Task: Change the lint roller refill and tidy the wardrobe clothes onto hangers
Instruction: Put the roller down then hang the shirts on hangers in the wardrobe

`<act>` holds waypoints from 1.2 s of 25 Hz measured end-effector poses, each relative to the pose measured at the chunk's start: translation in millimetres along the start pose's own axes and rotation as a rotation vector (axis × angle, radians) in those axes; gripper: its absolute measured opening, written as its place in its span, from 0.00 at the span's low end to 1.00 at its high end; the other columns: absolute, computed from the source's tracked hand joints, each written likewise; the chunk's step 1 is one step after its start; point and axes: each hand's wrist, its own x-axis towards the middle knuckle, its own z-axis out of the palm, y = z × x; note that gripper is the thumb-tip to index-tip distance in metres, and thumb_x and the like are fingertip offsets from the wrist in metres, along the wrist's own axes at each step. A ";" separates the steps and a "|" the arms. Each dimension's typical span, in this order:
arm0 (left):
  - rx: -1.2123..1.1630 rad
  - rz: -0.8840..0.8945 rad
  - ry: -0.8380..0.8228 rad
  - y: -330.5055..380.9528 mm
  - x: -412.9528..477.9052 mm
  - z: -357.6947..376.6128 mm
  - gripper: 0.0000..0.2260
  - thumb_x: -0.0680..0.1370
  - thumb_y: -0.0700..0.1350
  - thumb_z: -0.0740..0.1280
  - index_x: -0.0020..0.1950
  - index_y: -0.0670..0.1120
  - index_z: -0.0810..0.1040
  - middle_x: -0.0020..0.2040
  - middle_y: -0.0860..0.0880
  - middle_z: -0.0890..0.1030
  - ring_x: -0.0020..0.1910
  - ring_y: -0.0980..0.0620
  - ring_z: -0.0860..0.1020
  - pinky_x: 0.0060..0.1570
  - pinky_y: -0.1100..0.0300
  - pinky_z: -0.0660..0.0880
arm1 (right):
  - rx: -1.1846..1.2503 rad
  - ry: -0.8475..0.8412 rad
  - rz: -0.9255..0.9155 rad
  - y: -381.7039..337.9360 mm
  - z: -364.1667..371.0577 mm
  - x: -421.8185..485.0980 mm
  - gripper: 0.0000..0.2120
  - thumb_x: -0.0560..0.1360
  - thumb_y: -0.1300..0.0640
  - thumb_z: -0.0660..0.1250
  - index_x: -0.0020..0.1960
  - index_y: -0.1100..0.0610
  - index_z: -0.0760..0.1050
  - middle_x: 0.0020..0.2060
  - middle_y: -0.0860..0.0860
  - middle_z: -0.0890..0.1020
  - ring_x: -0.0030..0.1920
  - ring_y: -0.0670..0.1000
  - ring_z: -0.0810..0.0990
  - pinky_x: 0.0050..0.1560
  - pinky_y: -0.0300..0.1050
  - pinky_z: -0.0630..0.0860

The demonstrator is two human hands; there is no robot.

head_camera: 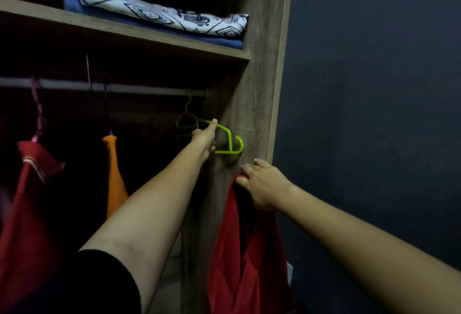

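Note:
My left hand (205,137) reaches into the wardrobe and grips a bright green plastic hanger (230,140), whose hook sits on the metal rail (149,89) near the right end. My right hand (263,185) is beside the wardrobe's right side panel and holds a red garment (239,251) by its top edge; the cloth hangs straight down below the hand. The hanger's near end sticks out in front of the side panel, a short way above my right hand.
A red garment (27,201) and an orange one (114,179) hang on the rail at the left. Folded patterned and blue cloths (159,14) lie on the shelf (124,31) above. A dark wall (374,89) stands to the right of the wooden side panel (252,104).

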 end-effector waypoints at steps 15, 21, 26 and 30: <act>-0.151 0.021 -0.017 20.5 -45.5 -16.7 0.14 0.77 0.28 0.51 0.47 0.48 0.65 0.38 0.49 0.69 0.33 0.56 0.70 0.34 0.58 0.69 | 0.023 0.000 0.037 -2.0 5.0 -0.7 0.26 0.77 0.53 0.54 0.73 0.56 0.59 0.74 0.60 0.58 0.75 0.55 0.55 0.74 0.52 0.43; 0.116 0.045 0.097 -4.9 -124.5 -112.8 0.11 0.71 0.31 0.51 0.35 0.43 0.66 0.28 0.46 0.64 0.22 0.51 0.66 0.24 0.67 0.60 | 0.082 -0.129 0.127 -19.4 -5.7 10.6 0.23 0.78 0.57 0.51 0.73 0.56 0.59 0.72 0.54 0.65 0.74 0.53 0.59 0.73 0.60 0.40; 0.399 0.148 0.271 -10.5 -177.4 -203.9 0.09 0.71 0.53 0.65 0.40 0.49 0.80 0.43 0.38 0.81 0.43 0.40 0.79 0.38 0.58 0.70 | 0.409 -0.196 0.216 -39.6 -23.4 18.6 0.23 0.74 0.58 0.59 0.69 0.56 0.64 0.68 0.55 0.68 0.68 0.57 0.68 0.71 0.62 0.57; 0.504 0.281 0.201 -11.9 -227.6 -275.9 0.09 0.77 0.41 0.66 0.56 0.43 0.81 0.48 0.45 0.82 0.40 0.63 0.79 0.48 0.70 0.73 | 0.663 -0.102 0.257 -61.5 -37.0 10.8 0.20 0.70 0.59 0.64 0.62 0.62 0.70 0.63 0.62 0.73 0.63 0.61 0.73 0.62 0.53 0.72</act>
